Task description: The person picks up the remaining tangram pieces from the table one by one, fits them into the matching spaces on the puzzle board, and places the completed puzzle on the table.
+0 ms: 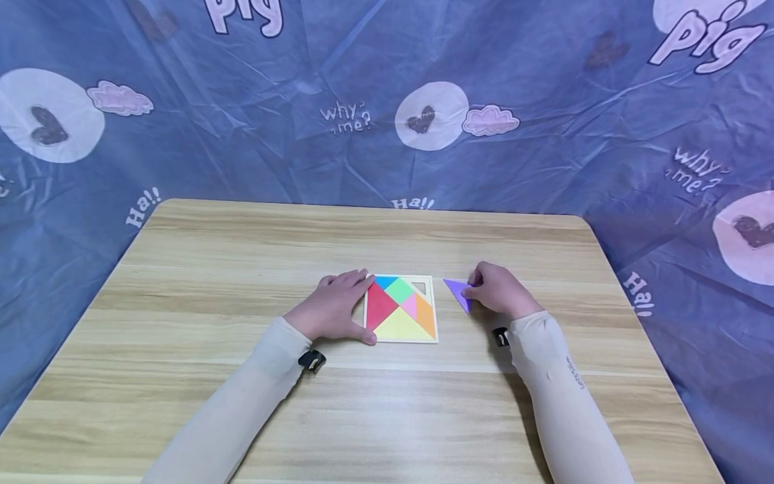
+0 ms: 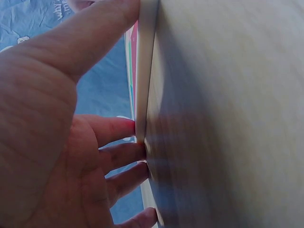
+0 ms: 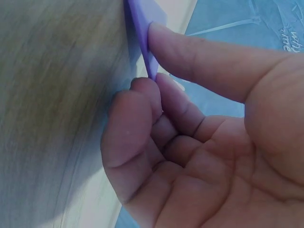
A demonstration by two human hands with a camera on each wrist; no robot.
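Observation:
On the table lies a square tangram board with coloured pieces in its frame: a red triangle, a yellow triangle, and blue, green, pink and orange shapes. Its upper right corner is bare white, with a small triangular cut-out. My left hand rests along the left edge, fingers spread and fairly straight; the thumb lies against the near corner. Just right of the board, my right hand pinches a purple triangle between thumb and fingers. The right wrist view shows the purple piece tilted up on edge, close to the wood.
The wooden table spreads out around both hands. Behind it and along its sides hangs a blue printed cloth. Small black wrist devices sit at both cuffs.

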